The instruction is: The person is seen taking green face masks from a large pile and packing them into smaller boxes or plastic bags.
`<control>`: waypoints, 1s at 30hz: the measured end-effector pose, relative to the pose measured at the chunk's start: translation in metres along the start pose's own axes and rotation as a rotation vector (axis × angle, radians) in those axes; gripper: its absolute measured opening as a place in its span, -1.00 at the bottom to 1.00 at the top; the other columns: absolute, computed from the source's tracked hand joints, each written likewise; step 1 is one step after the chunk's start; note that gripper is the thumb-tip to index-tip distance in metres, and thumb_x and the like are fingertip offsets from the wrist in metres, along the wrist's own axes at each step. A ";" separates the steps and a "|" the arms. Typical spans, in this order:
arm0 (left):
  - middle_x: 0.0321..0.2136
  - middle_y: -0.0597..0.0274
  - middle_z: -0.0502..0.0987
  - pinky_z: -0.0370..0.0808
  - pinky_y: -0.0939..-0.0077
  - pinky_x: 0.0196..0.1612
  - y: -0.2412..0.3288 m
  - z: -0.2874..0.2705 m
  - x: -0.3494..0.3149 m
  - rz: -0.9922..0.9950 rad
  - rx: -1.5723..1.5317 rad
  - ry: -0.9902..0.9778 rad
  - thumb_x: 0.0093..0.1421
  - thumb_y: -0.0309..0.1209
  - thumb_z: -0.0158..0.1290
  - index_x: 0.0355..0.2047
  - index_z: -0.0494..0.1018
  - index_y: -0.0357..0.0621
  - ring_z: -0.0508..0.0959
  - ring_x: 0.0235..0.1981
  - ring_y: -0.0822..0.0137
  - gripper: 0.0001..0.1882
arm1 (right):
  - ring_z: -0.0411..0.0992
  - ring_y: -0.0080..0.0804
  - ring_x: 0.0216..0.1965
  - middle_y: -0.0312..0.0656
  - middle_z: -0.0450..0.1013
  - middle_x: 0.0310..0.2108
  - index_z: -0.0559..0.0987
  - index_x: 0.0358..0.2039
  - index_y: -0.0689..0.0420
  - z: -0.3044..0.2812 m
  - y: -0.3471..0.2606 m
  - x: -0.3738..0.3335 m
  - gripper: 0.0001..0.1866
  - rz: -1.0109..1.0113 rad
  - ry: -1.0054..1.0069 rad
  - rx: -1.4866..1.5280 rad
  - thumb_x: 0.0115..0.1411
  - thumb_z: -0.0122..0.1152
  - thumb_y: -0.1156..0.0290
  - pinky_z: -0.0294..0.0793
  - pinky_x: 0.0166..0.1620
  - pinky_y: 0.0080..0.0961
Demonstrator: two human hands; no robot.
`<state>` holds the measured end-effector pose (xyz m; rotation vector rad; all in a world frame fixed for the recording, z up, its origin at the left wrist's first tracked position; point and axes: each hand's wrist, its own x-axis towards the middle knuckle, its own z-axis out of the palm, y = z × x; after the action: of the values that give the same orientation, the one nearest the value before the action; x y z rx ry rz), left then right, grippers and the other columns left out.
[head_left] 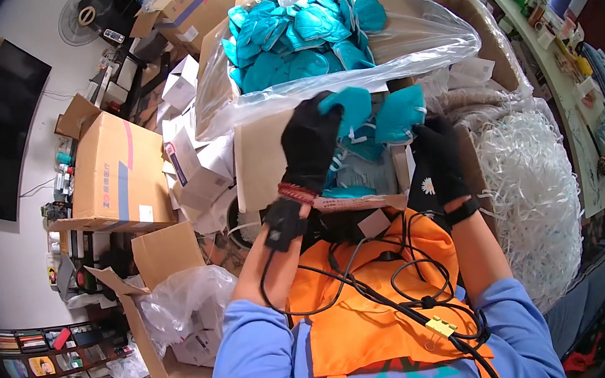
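My left hand, in a black glove, is closed on the edge of a teal cup-shaped face mask. Beside it, my right hand, also gloved in black, pinches another teal face mask by its lower right edge, where a bit of white strap shows. Below both hands an open box holds more teal masks. Just beyond stands a large carton lined with clear plastic, heaped with loose teal masks.
At the right lies a big pile of thin white straps in a plastic-lined carton. White small boxes and a large brown carton stand at the left. Black cables hang across my orange apron.
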<state>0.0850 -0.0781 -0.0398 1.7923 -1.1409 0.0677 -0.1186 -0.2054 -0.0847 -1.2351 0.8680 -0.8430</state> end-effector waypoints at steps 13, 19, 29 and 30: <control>-0.10 0.20 0.47 0.48 0.51 -0.11 0.036 -0.022 -0.034 -0.551 -0.906 -0.104 0.33 -0.14 -0.08 0.05 0.37 -0.25 0.48 -0.18 0.43 -0.54 | 0.42 -0.56 -0.26 -0.31 0.46 -0.23 0.44 0.02 0.10 0.043 -0.009 -0.069 -0.70 0.215 -0.279 0.693 0.27 0.02 0.49 0.43 -0.25 -0.65; -0.11 0.17 0.52 0.45 0.44 -0.01 0.048 -0.012 -0.042 -0.488 -1.170 -0.069 0.31 -0.22 -0.03 0.01 0.41 -0.25 0.52 -0.15 0.33 -0.61 | 0.32 -0.61 -0.55 -0.36 0.39 -0.51 0.50 -0.32 0.10 0.073 -0.033 -0.079 -0.91 0.244 -0.113 0.313 0.19 0.18 0.39 0.29 -0.46 -0.67; -0.29 0.22 0.59 0.45 0.46 -0.12 0.033 -0.044 -0.027 -0.361 -0.687 0.000 0.27 -0.26 0.05 -0.15 0.52 -0.25 0.55 -0.24 0.40 -0.70 | 0.44 -0.42 -0.13 -0.21 0.48 -0.16 0.46 -0.03 0.24 0.030 -0.063 -0.049 -0.59 -0.138 -0.160 0.244 0.09 0.24 0.42 0.39 -0.04 -0.47; -0.29 0.23 0.58 0.45 0.47 -0.11 0.033 -0.042 -0.025 -0.365 -0.680 -0.042 0.27 -0.26 0.05 -0.15 0.52 -0.24 0.54 -0.23 0.40 -0.70 | 0.42 -0.43 -0.09 -0.21 0.46 -0.12 0.44 0.01 0.24 0.036 -0.069 -0.045 -0.54 -0.142 -0.211 0.295 0.08 0.26 0.42 0.37 -0.01 -0.47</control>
<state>0.0650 -0.0330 -0.0072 1.3530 -0.7212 -0.5173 -0.1105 -0.1588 -0.0085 -1.1089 0.4713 -0.8997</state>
